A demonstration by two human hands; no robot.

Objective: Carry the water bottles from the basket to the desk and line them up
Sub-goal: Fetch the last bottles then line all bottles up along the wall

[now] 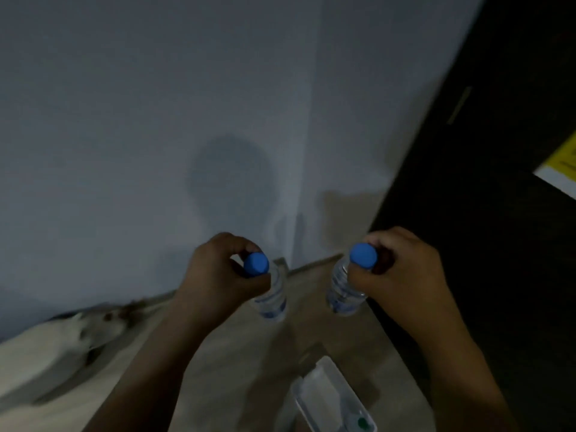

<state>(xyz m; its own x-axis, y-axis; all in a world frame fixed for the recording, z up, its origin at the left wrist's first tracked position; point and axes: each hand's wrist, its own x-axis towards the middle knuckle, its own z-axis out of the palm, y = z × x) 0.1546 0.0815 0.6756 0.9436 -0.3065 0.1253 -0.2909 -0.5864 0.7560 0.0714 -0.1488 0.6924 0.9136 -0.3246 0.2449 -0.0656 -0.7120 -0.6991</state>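
— Where are the bottles at this point?

— In the air, one per hand. The left hand [218, 272] pinches the neck of a clear plastic water bottle with a blue screw cap [274, 296], thumb and fingers curled just under the cap. The right hand [402, 269] does the same with a second clear blue-capped bottle [343, 296]. Both bottles hang nearly upright over the beige floor [249, 353], apart from each other, near the corner of the pale grey wall [156, 120].

— And the basket?

— A pale translucent plastic container [324, 385] lies low in the view, between the forearms. It is probably the basket, though the blur leaves that unsure. The desk cannot be picked out with certainty — the dark furniture [467, 213] to the right may be it.

— What might go wrong from here?

— The hold is the weak spot. Each bottle hangs from a fingertip pinch on a narrow, smooth neck, so a swing as the person turns could let one slide out and drop to the floor. The view is dim and smeared, which suggests quick movement, and a bottle could knock the edge of the dark furniture on the way. Setting two down at once also leaves no spare hand to steady either — one may tip and roll, spoiling the line.
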